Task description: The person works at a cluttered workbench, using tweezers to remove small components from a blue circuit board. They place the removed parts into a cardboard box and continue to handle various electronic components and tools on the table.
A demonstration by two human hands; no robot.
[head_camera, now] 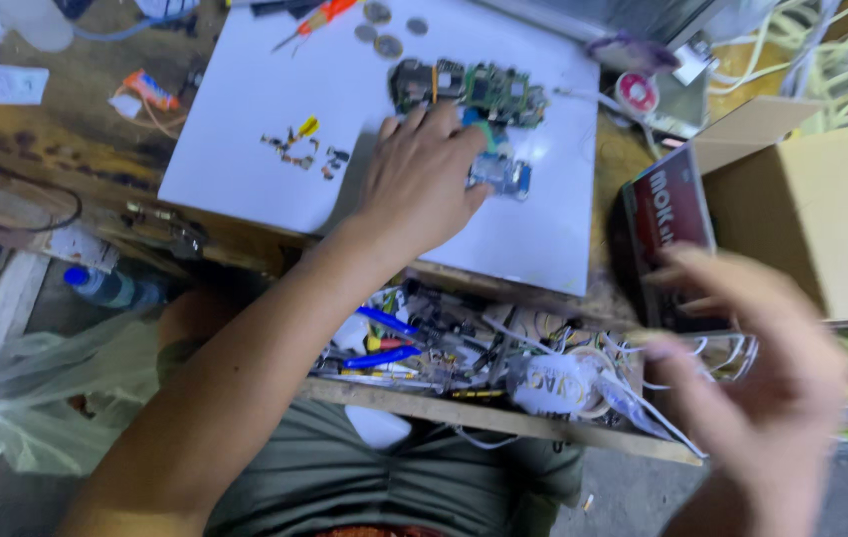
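Note:
My left hand [422, 179] rests on a white board [245, 119], fingers spread over small circuit boards; its fingertips touch a green circuit board [498, 91] and cover part of a blue one [505, 177]. A darker circuit board [414, 82] lies just beyond the fingers. My right hand [762, 388] is blurred at the lower right, fingers apart, holding nothing that I can see, hovering over the open drawer's right end near a dark red box [670, 214].
Tiny loose parts [299, 149] lie on the board's left. A red-handled screwdriver [319, 20] and coins [384, 30] sit at its far edge. An open drawer [464, 363] holds tools and wires. A cardboard box [822, 214] stands right; a plastic bag [56, 398] hangs left.

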